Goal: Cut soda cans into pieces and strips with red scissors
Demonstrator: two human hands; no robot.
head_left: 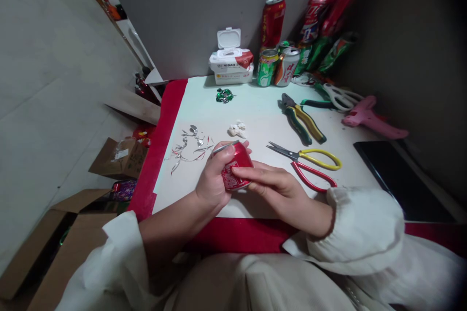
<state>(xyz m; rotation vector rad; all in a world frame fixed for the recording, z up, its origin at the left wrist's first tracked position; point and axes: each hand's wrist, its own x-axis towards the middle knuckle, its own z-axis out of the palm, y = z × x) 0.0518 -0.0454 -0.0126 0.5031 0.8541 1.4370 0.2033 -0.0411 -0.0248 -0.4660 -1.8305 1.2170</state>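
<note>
A short red drink can (238, 167) is held between my two hands above the table's front part, tilted a little. My left hand (213, 182) wraps round its left side, thumb near the silver rim. From the right, my right hand (273, 182) presses fingers and thumb against the can's lower side. Beyond the can lies a crumpled white tissue (238, 129). Thin curled metal scraps (189, 148) are scattered to the left. Scissors (302, 160) with one yellow and one red handle rest open to the right of the hands.
Green-and-yellow pliers (302, 119), a pink glue gun (375, 119) and a black tablet-like slab (401, 180) lie on the right. Several cans (268, 68) stand at the back beside a wet-wipe pack (231, 65). Green foil pieces (224, 95) lie mid-table. Cardboard boxes (80, 233) stand left of the table.
</note>
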